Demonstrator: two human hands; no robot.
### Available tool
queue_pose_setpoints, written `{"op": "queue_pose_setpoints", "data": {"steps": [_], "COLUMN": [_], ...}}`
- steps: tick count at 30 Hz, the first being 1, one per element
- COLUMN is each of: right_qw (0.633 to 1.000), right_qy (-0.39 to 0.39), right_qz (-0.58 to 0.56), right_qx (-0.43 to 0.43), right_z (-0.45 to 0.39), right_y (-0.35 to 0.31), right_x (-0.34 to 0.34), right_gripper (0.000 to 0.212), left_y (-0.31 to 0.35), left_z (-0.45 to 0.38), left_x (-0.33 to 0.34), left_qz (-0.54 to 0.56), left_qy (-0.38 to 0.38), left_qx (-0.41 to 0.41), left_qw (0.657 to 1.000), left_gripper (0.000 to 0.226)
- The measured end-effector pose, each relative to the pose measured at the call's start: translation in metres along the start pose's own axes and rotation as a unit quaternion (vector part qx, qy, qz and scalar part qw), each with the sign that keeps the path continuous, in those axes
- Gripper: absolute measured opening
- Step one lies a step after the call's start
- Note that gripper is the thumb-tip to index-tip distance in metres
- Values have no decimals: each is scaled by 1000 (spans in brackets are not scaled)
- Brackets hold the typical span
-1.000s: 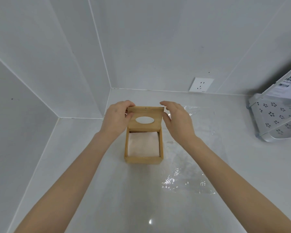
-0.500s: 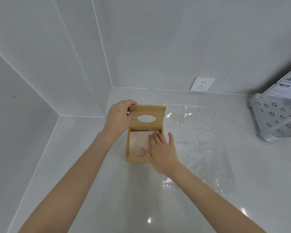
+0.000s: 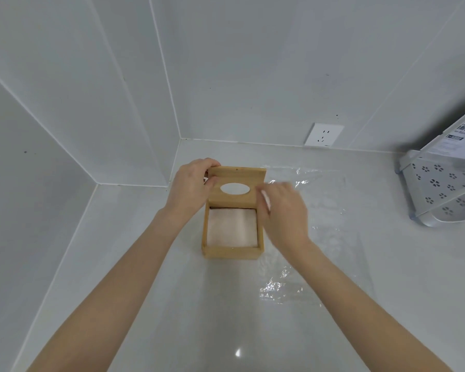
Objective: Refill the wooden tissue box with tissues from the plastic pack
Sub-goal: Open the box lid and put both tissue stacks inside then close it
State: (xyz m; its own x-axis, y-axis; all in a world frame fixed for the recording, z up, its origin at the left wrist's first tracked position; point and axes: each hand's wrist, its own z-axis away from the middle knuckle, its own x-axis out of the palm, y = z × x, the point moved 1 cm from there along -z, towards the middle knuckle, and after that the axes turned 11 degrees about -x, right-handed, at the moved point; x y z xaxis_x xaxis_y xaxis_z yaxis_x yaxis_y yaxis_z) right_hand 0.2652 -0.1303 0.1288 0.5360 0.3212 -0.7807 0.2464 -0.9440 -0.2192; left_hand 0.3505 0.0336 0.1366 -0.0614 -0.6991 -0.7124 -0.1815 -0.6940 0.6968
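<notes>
- Head view shows me a pale countertop [image 3: 172,304] in a corner of white tiled walls, and both bare forearms reach in from the bottom edge.
- The wooden tissue box [image 3: 231,251] stands near the centre of the counter, and inside it I see a flat white stack of tissues [image 3: 232,228] that fills the compartment.
- Its lid [image 3: 235,187], with an oval hole, stands raised at the 12 o'clock side of the box.
- My left hand [image 3: 189,187] grips the lid at its 9 o'clock edge, thumb on the front face and fingers curled over the top corner.
- My right hand [image 3: 283,213] is at the 3 o'clock side of the box, blurred; the fingers are loosely bent near the lid's right edge, and I cannot tell if they touch it or hold anything.
- The clear plastic pack [image 3: 314,237] lies flat and crinkled on the counter, from 2 o'clock to 4 o'clock of the box, partly under the right hand.
- A white wall socket [image 3: 324,134] is at 1 o'clock, and a perforated white basket [image 3: 440,189] at 3 o'clock, well apart from the box.
</notes>
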Motion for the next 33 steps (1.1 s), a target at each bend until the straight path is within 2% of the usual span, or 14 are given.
{"op": "queue_pose_setpoints", "data": {"steps": [1, 2, 4, 6, 9, 14, 19, 22, 26, 30, 33], "right_qw": [1000, 1000, 991, 972, 966, 979, 985, 981, 981, 973, 972], "right_qy": [12, -12, -120, -192, -162, -145, -132, -136, -130, -155, -164], "right_qz": [-6, -14, -49, -128, -185, -136, -107, -136, -143, -154, -139], "right_qx": [2, 1, 17, 51, 85, 53, -10, -10, -25, 71, 89], "right_z": [-12, -23, -38, -40, -38, -32, -6, 14, 42, 58, 68], "right_y": [3, 7, 14, 19, 20, 14, 11, 7, 0, -9, -14], "right_x": [-7, -10, -10, -7, -10, -17, -28, -30, -27, -19, -10], "right_gripper": [12, 22, 36, 37, 30, 26, 20, 18, 17, 18, 17], "left_y": [-1, -1, -1, 0, 2, 4, -2, -8, -21, -31, -34], "left_z": [0, -1, -1, 0, 3, 19, 45, 64, 92, 112, 123], "left_x": [0, 0, 0, -1, -5, -14, -15, -14, -3, 15, 26], "left_qz": [-5, -11, -25, -34, -46, -106, -111, -109, -130, -125, -123], "left_qy": [-1, -1, -1, 2, 2, 27, 44, 38, 43, 57, 37], "left_qx": [0, 0, 1, 2, 7, 35, 63, 87, 110, 90, 54], "left_qw": [1000, 1000, 1000, 999, 999, 993, 991, 990, 985, 986, 990], "left_gripper": [23, 23, 23, 23, 23, 19, 19, 34, 39, 56, 40]}}
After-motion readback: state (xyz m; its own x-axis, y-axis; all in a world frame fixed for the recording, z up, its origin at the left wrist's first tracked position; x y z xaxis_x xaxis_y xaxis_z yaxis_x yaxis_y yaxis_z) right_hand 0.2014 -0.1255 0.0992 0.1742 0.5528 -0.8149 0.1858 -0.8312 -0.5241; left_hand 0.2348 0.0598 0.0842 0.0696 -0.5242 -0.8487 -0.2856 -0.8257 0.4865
